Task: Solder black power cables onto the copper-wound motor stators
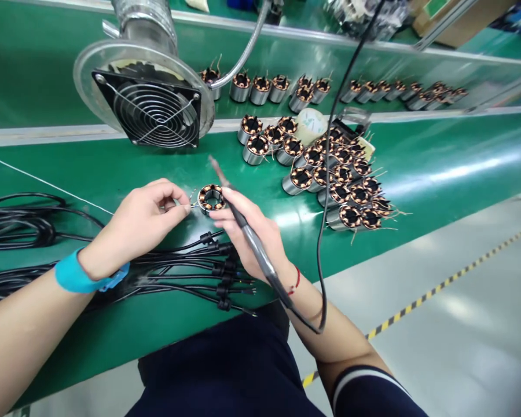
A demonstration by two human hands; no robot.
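Observation:
A motor stator (pixel 211 198) with copper windings stands on the green bench between my hands. My left hand (pixel 150 217) is closed in a pinch at its left side, with thumb and forefinger on a thin wire lead (pixel 194 204) beside the stator. My right hand (pixel 256 231) grips a soldering iron (pixel 254 240) like a pen, and its fingertips are against or close to the stator's right side. The iron's tip points up and away, above the stator and apart from it. Its black cord loops over my right forearm.
Black cables (pixel 191 272) lie in front of and left of my hands. Several more stators (pixel 297 179) stand in groups at the right, others along the back ledge (pixel 260 90). A fume extractor fan (pixel 156 113) hangs at the back left. A tape roll (pixel 311 126) sits among the stators.

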